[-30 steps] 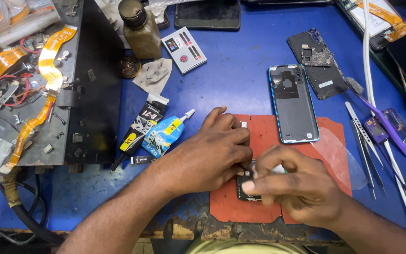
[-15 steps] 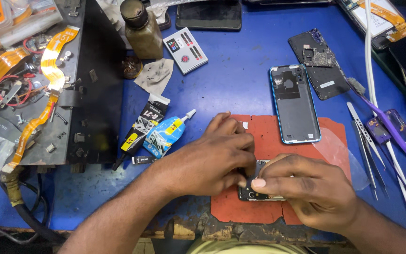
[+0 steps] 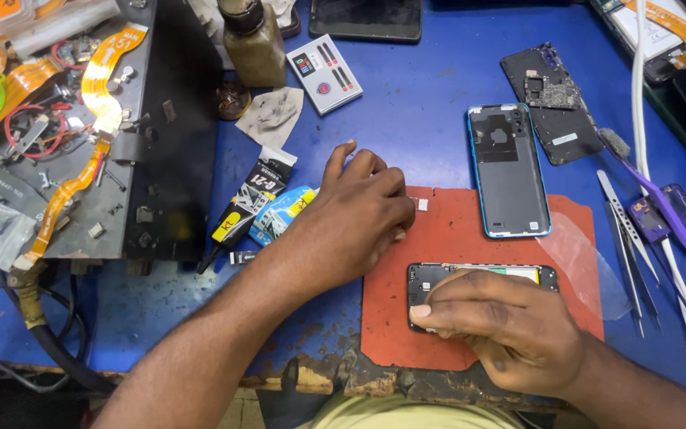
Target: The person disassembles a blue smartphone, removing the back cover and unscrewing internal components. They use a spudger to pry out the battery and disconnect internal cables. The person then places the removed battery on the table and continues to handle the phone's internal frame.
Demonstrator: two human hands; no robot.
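An opened phone body (image 3: 482,275), dark inside with a yellow-green strip along its top edge, lies lengthwise on a red work mat (image 3: 454,238). My right hand (image 3: 506,326) lies over its lower half, fingers stretched left across it and gripping it. My left hand (image 3: 355,214) rests palm down at the mat's left edge, apart from the phone, with its fingers loosely curled and nothing seen in it. It sits next to a black-and-yellow glue tube (image 3: 248,199), a blue glue tube (image 3: 279,214) and a small white part (image 3: 421,204).
A blue-rimmed phone back cover (image 3: 508,171) lies at the mat's top right, a black board frame (image 3: 551,99) beyond it. Tweezers (image 3: 625,230), a purple brush (image 3: 649,191) and white cables sit right. A black stand (image 3: 152,127) with orange flex cables stands left; a brown bottle (image 3: 252,44) behind.
My left hand has let go of the phone and moved up and left. The phone now lies flat and lengthwise on the mat under my right hand.
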